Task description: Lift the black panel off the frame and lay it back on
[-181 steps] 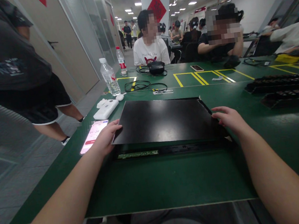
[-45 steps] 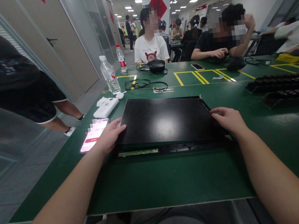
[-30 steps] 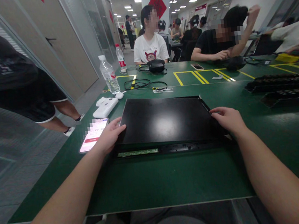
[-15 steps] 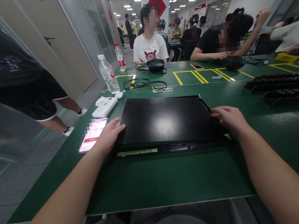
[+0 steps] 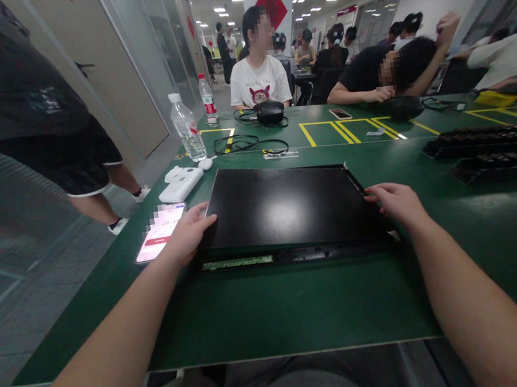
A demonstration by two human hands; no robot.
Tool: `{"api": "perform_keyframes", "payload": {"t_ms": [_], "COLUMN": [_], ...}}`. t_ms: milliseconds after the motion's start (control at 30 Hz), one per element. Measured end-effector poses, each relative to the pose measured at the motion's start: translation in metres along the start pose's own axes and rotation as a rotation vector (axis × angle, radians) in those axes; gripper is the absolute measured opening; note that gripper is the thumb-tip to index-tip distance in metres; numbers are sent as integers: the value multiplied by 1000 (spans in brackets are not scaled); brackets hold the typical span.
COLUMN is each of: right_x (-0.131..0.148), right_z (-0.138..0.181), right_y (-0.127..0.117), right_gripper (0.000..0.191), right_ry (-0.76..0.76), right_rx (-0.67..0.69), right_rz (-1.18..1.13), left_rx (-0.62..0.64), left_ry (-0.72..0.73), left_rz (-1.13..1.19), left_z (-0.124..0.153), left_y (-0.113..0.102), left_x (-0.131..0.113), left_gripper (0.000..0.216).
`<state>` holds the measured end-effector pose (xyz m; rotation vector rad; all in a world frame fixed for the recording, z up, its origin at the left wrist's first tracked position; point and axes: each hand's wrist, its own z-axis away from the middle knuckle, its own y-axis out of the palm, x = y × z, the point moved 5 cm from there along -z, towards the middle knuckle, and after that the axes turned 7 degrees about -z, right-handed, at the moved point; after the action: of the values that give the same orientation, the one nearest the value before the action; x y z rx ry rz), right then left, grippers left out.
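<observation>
A flat black display panel (image 5: 283, 206) lies in front of me, slightly askew over a black frame (image 5: 336, 251). Along the near side of that frame runs a narrow green circuit board (image 5: 237, 262). My left hand (image 5: 192, 230) grips the panel's left edge, its thumb on the top face and its other fingers partly hidden behind the edge. At the opposite edge, my right hand (image 5: 396, 202) pinches the panel's right side between thumb and fingers. A bright glare spot shows on the panel's glossy face.
Left of the panel are a lit phone (image 5: 162, 231), a white power bank (image 5: 182, 185) and a water bottle (image 5: 187, 130). A black cable (image 5: 247, 143) lies beyond it. Dark strip-shaped parts (image 5: 492, 140) sit on the right. People sit across the green table (image 5: 292, 315); another person (image 5: 35, 108) stands left.
Both my hands and the panel hold nearly the same place. The standing person on the left has shifted a little to the right. A person across the table has lowered their head.
</observation>
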<state>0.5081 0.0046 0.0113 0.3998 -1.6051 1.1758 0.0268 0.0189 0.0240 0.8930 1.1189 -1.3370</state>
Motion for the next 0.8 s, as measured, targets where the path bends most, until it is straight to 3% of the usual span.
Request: {"api": "perform_keyframes", "payload": {"t_ms": [333,500,800], "right_x": [1,-1,-2], "right_z": [2,0,-1], "right_y": [0,1,1], "right_gripper": [40,37,35], "right_ry": [-22,-18,-7], "right_rx": [-10,-3,-4], "right_rz": [13,-19,-32], "left_rx": [-17,-26,25], "left_ry": [-13,-35,-38], "left_rz": [-27,-5,38], "left_z": [3,4,2], "left_y": [-2,-2,-1], "left_x": [-1,-2,0], "left_gripper": [53,64,64]}}
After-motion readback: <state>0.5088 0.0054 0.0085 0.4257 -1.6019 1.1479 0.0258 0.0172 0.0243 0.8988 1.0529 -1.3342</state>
